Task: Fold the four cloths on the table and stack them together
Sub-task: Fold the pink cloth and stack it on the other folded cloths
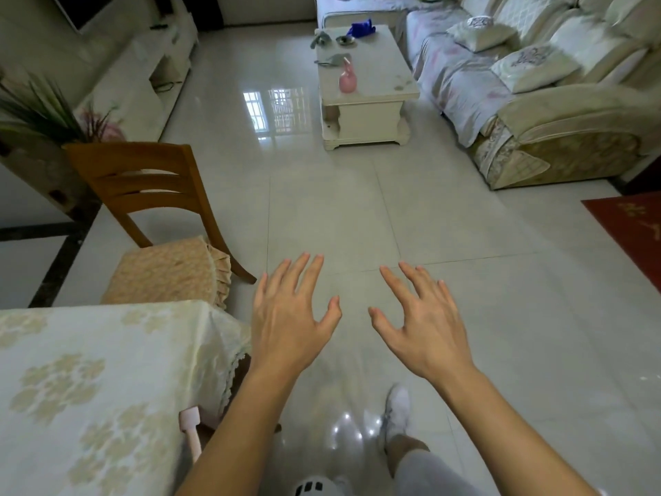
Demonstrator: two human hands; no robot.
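Note:
My left hand (291, 316) and my right hand (420, 323) are stretched out side by side in front of me over the tiled floor, palms down, fingers spread, holding nothing. Far ahead stands a white coffee table (379, 84). On it lie a crumpled blue cloth (361, 28), a grey-green cloth (320, 39) and another grey cloth (334, 60). A pink spray bottle (347, 80) stands nearer its front edge. The hands are far from the cloths.
A dining table with a floral tablecloth (100, 388) fills the lower left, and a wooden chair (150, 195) with a cushion stands beside it. A sofa (536, 84) runs along the right. A red mat (633, 227) lies at the right edge. My white shoe (397, 409) shows below.

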